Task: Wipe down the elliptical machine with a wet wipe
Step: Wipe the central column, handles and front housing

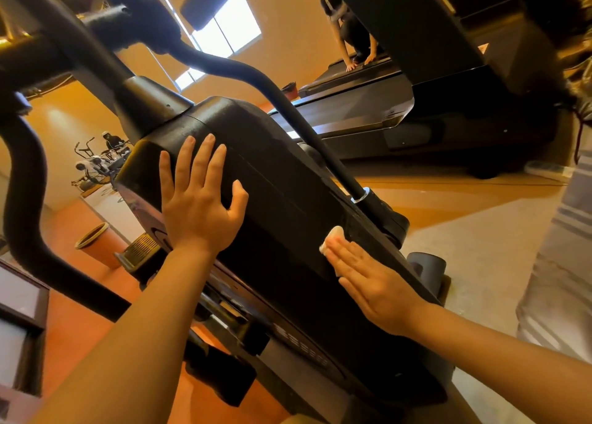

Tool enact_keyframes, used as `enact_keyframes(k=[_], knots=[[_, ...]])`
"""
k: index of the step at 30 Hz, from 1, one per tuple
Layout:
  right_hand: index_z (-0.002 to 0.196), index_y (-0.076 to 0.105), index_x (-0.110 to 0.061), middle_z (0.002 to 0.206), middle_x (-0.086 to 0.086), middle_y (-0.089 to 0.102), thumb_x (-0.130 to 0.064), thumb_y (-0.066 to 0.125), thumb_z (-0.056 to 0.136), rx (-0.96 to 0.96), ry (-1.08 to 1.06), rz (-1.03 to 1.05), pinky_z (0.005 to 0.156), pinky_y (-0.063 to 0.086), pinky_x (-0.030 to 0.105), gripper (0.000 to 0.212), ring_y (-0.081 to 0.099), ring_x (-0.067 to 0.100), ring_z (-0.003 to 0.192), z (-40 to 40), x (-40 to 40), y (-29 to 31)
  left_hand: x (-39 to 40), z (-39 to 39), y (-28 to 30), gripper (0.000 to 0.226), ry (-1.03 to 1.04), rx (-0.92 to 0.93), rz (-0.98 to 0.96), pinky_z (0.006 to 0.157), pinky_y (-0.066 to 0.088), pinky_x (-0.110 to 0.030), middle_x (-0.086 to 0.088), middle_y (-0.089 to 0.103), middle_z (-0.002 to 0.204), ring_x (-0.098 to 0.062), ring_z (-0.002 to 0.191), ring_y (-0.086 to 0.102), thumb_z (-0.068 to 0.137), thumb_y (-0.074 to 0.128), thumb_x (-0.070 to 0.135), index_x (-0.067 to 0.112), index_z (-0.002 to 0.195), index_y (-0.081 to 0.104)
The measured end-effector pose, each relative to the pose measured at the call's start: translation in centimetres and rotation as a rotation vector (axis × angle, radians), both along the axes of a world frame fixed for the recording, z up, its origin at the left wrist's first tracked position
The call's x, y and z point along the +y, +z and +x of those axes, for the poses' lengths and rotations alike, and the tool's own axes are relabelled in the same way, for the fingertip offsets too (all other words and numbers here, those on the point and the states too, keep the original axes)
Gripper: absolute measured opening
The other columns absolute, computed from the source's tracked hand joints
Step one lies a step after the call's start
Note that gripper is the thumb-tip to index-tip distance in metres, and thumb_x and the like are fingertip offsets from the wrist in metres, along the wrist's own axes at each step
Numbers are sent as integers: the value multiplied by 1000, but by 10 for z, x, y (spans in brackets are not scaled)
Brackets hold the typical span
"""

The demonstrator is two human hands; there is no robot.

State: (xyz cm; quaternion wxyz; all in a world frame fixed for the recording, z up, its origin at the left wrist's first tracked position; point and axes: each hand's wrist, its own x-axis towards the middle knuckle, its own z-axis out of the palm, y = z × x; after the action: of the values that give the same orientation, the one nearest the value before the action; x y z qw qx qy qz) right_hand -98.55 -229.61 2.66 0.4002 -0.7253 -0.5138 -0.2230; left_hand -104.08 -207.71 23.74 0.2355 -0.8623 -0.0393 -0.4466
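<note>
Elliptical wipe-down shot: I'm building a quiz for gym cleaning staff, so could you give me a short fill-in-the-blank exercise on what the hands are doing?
1. The white wet wipe lies under the fingers of the ____ hand.
2. The left hand rests flat on the elliptical's ____ plastic housing.
3. The fingers of the right hand are ____, not curled.
4. In the background, another person leans over a ____.

Missing words: right; black; straight; treadmill

We see the elliptical machine's (282, 199) black housing tilted across the view, and a small white wet wipe (331, 239) lying crumpled flat against its right edge.
</note>
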Motion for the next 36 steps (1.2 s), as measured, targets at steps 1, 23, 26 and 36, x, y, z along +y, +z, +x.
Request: enact_keyframes(k=[1, 23, 26, 36], knots=[[151, 24, -6, 161, 7, 18, -23, 31, 106, 39, -29, 23, 121, 17, 37, 49, 14, 19, 150, 6, 2, 5, 0, 0, 0, 57, 0, -1, 0, 124, 3, -49, -7, 40, 155, -28, 148, 25, 96, 37, 43, 14, 143, 49], [150, 13, -19, 159, -9, 15, -29, 30, 102, 403, -112, 163, 120, 15, 35, 52, 8, -3, 146, 26, 1, -2, 2, -1, -3, 53, -39, -17, 22, 122, 10, -55, -9, 45, 152, -30, 146, 30, 97, 38, 40, 12, 140, 53], [149, 8, -22, 156, -14, 11, -32, 30, 101, 481, -129, 213, 122, 19, 39, 54, 6, -6, 145, 16, 6, 0, 2, -1, -4, 52, -57, -28, 29, 122, 10, -55, -10, 47, 149, -31, 144, 33, 96, 39, 39, 11, 137, 55], [151, 26, -4, 162, 6, 18, -25, 28, 107, -22, -32, -69, 121, 15, 35, 49, 17, 23, 149, -11, -16, -31, 7, -1, -9, 42, -139, -51, 120, 117, 18, -62, -12, 57, 140, -32, 138, 43, 97, 45, 31, 8, 127, 62]])
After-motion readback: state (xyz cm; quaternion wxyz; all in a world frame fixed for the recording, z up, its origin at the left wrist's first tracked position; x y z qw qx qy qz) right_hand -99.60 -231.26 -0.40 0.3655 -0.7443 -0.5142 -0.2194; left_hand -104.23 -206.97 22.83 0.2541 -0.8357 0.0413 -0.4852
